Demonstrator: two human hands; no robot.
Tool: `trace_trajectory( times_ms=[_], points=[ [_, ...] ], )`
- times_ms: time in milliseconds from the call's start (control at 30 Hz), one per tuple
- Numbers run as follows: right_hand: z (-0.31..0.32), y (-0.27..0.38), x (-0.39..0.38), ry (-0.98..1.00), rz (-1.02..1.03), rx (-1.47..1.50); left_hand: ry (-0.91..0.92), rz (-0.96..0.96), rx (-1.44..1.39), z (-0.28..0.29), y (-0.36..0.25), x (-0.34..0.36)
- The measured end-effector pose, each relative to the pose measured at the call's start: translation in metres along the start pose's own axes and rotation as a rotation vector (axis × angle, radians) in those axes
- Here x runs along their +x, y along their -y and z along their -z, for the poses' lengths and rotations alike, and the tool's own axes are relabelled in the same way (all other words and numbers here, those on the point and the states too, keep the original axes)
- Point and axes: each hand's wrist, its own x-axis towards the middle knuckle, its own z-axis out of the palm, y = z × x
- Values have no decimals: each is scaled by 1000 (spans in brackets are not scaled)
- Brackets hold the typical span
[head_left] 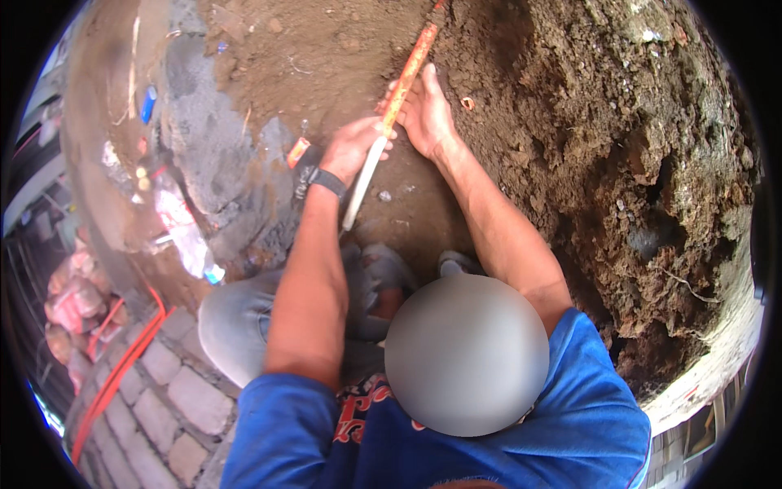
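Observation:
A long rod (407, 77), orange and scuffed along its far part and white at its near end, slants across the trench from far right to near left. My left hand (357, 145) is closed round it close to where the two colours meet. A dark band with a watch-like piece sits on that wrist. Just right of the rod, my right hand (427, 116) has its thumb stretched out and its palm facing the rod. Its fingers reach behind the rod, partly hidden. Where the rod's far end meets the soil, I cannot make it out clearly.
A rough brown soil bank (635, 163) rises on the right. At left lie a clear plastic bottle (181, 224), a blue piece of litter (148, 104) and a small red-and-white object (298, 152). Orange strips (114, 383) cross grey paving blocks (191, 399) at lower left.

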Motion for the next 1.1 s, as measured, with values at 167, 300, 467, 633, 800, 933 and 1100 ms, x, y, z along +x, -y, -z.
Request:
trace_trajectory(
  times_ms=[167, 300, 467, 633, 800, 933, 1100],
  points=[
    [-2, -29, -18, -246, 140, -61, 49, -5, 474, 13, -22, 13],
    [2, -30, -26, -331, 158, -202, 179, 89, 554, 16, -45, 17],
    [13, 9, -57, -85, -216, -832, 270, 174, 733, 19, -53, 30],
    [-41, 95, -87, 378, -631, -1724, 342, 175, 848, 19, -72, 39],
    [-134, 128, -107, 423, -867, -2072, 308, 169, 899, 21, -59, 43],
    [-168, 118, -122, 330, -902, -2236, 336, 143, 1037, 22, -78, 37],
    [-81, 29, -65, 55, -226, -2191, 354, 148, 710, 8, -69, 83]
  ],
)
